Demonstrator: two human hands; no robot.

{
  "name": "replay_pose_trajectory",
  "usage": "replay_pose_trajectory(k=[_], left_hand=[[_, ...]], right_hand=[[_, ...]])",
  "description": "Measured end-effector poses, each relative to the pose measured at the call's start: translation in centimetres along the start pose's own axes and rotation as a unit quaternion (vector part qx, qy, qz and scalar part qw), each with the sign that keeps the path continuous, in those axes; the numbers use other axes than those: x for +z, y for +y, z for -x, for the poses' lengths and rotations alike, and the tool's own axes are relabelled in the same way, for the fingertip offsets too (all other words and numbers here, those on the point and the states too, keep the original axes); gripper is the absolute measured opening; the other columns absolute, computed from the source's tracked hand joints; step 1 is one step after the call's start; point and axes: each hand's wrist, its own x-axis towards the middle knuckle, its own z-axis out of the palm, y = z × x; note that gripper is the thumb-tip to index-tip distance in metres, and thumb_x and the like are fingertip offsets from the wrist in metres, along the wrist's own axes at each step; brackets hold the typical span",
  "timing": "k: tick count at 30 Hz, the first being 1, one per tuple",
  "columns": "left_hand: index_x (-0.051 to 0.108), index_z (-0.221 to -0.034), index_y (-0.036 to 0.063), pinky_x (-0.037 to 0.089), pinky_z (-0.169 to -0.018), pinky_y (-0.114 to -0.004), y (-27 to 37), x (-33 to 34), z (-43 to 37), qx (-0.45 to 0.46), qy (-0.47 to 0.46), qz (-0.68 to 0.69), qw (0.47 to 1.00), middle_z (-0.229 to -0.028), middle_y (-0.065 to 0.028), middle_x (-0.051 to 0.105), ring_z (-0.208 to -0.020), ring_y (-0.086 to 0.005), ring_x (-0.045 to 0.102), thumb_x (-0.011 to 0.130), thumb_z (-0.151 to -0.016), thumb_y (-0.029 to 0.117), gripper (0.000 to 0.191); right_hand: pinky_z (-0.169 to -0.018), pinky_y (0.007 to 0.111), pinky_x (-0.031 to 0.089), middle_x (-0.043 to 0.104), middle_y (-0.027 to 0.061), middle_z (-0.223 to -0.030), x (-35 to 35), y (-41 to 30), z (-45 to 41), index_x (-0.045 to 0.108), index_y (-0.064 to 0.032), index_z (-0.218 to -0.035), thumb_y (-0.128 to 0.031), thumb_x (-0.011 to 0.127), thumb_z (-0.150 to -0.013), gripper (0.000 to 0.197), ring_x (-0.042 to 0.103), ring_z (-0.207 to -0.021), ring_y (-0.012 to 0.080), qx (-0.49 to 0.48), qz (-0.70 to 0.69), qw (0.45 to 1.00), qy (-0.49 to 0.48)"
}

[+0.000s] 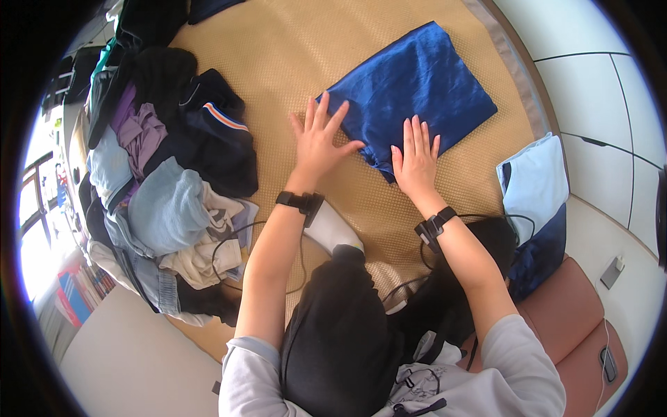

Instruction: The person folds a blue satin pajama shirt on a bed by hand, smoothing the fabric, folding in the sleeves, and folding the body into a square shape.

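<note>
A shiny blue cloth [417,83], folded into a rough rectangle with some wrinkles, lies flat on a tan woven mat [276,47]. My left hand [320,138] has its fingers spread at the cloth's left corner, the fingertips at its edge. Along the near edge, my right hand [417,156] rests palm down on the fabric, fingers nearly straight. Neither hand grips anything. A bunched bit of the cloth's edge shows between the two hands. Each wrist wears a black strap with a small device and a cable.
To the left is a heap of clothes, with a dark garment with an orange-and-white stripe [219,130] and a light blue garment [169,203]. Folded light blue cloth [542,182] lies over dark blue cloth [542,250] at right. White cabinets [589,94] and a brown padded headrest [568,313] border the mat.
</note>
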Motion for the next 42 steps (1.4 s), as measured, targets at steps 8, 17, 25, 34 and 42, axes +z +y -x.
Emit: replay_pose_trajectory(k=[8,17,25,34,42], left_hand=[[0.065,-0.079,0.0057,0.043,-0.072,-0.036,2.0,0.1,2.4,-0.150,-0.075,0.209,0.964,-0.079,-0.0088,0.062,-0.074,-0.0242,0.060,0.077,-0.061,0.038,0.040],[0.063,-0.070,0.0002,0.042,-0.050,-0.023,3.4,1.2,2.7,-0.261,-0.161,0.381,0.872,-0.062,-0.0043,0.061,-0.055,-0.0065,0.053,0.072,-0.074,0.024,0.026],[0.061,-0.077,-0.0007,0.045,-0.054,-0.020,3.4,2.2,2.6,-0.325,-0.201,0.599,0.704,-0.069,-0.0032,0.062,-0.059,-0.0078,0.057,0.060,-0.084,0.015,0.018],[0.061,-0.077,-0.0017,0.047,-0.056,-0.025,4.6,2.0,1.5,-0.350,-0.180,0.457,0.798,-0.068,-0.0048,0.061,-0.061,-0.0126,0.058,0.062,-0.082,0.026,0.029],[0.045,-0.113,-0.0068,0.043,-0.079,-0.033,6.2,2.8,2.1,-0.451,0.048,0.405,0.794,-0.100,-0.0190,0.057,-0.091,-0.0247,0.054,0.067,-0.077,0.039,0.062]], right_hand=[[-0.092,0.045,0.037,0.049,0.0137,-0.115,-2.3,-2.0,0.7,0.056,-0.0061,-0.106,-0.014,0.067,-0.071,0.038,0.047,-0.109,0.0337,-0.079,-0.151,0.982,0.082],[-0.070,0.037,0.039,0.052,0.0036,-0.076,-1.0,-2.2,0.6,0.055,-0.0088,-0.082,-0.002,0.064,-0.063,0.021,0.051,-0.075,0.0228,-0.132,-0.161,0.977,0.046],[-0.067,0.035,0.039,0.052,0.0040,-0.070,-1.4,-2.8,0.7,0.058,-0.0073,-0.081,0.000,0.062,-0.064,0.019,0.051,-0.070,0.0233,-0.155,-0.162,0.972,0.072],[-0.064,0.036,0.042,0.057,0.0082,-0.071,-2.4,-1.5,0.6,0.061,-0.0038,-0.084,0.002,0.059,-0.070,0.015,0.054,-0.066,0.0264,-0.064,-0.265,0.962,-0.006],[-0.070,0.037,0.045,0.058,0.0134,-0.084,-6.2,5.5,-10.9,0.058,-0.0034,-0.092,-0.011,0.061,-0.077,0.017,0.056,-0.079,0.0286,0.005,-0.137,0.971,0.197]])
